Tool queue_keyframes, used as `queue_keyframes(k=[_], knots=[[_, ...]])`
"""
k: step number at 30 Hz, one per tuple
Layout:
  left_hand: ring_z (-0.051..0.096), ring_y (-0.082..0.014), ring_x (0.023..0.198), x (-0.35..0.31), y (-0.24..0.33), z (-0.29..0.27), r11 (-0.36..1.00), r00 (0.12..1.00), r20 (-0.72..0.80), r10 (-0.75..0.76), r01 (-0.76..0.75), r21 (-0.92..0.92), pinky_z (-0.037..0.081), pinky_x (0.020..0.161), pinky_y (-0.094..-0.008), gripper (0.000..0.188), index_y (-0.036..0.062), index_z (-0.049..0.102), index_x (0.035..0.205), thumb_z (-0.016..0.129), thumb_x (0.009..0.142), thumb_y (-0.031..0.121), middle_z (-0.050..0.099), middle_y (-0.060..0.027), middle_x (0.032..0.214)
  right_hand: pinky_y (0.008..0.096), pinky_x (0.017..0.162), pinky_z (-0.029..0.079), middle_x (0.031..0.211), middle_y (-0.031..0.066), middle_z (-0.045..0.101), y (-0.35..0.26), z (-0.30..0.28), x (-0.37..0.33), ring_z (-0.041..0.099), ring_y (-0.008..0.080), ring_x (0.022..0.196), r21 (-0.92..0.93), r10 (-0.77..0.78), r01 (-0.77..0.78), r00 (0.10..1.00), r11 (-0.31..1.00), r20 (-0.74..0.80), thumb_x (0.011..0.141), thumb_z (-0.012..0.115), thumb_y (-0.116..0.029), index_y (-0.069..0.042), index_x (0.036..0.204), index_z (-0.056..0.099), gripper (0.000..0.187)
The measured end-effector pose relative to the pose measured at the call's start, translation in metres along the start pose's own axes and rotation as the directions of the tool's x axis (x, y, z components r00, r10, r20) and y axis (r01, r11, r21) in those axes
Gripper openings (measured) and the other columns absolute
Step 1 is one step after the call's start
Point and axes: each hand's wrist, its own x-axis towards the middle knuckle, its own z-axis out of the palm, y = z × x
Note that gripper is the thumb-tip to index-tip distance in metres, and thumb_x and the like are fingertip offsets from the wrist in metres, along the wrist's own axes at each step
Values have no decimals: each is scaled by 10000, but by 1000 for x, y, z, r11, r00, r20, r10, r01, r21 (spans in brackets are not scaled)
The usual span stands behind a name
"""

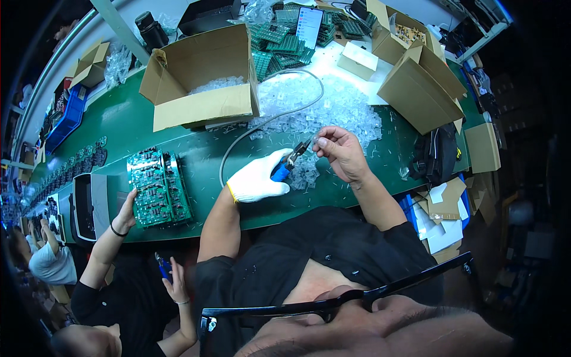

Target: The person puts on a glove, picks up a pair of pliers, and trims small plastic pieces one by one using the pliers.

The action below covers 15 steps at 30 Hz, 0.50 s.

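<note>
My left hand (257, 179), in a white knitted glove, is closed around blue-handled cutting pliers (282, 171) whose jaws point up and to the right. Bare, my right hand (344, 156) pinches a small clear plastic part (315, 141) right at the tips of the jaws. Whether the jaws touch the part is too small to tell. Below the jaws, a small cluster of clear plastic parts (304, 174) lies on the green tabletop (205, 146). Just beyond my hands spreads a large pile of similar clear parts (342, 101).
A grey cable (228, 144) curves past my glove. Cardboard boxes (205, 107) (419, 89) stand left and right of the pile; green circuit boards (270, 44) and a phone (309, 27) lie behind. At left, a co-worker's hand (126, 211) holds stacked circuit boards (156, 187); their other hand is near blue-handled pliers (163, 266).
</note>
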Motion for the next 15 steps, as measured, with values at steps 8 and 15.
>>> queue_keyframes(k=[8,15], knots=[[677,-351,1168,-4,-1,1,1000,1000,26,15,-15,-18,504,1055,-419,982,65,413,1630,835,820,426,688,-216,1301,304,777,603,1059,105,751,6,6,-3,744,181,936,-100,-18,18,1000,995,1,990,784,-48,20,1193,688,235],[703,-321,944,-2,17,2,996,996,-1,-86,86,33,548,903,-417,767,87,543,1521,789,841,346,732,-209,1084,293,761,606,1051,113,747,7,8,-4,745,174,923,-186,-60,52,997,981,-38,985,786,-41,26,1204,664,260]])
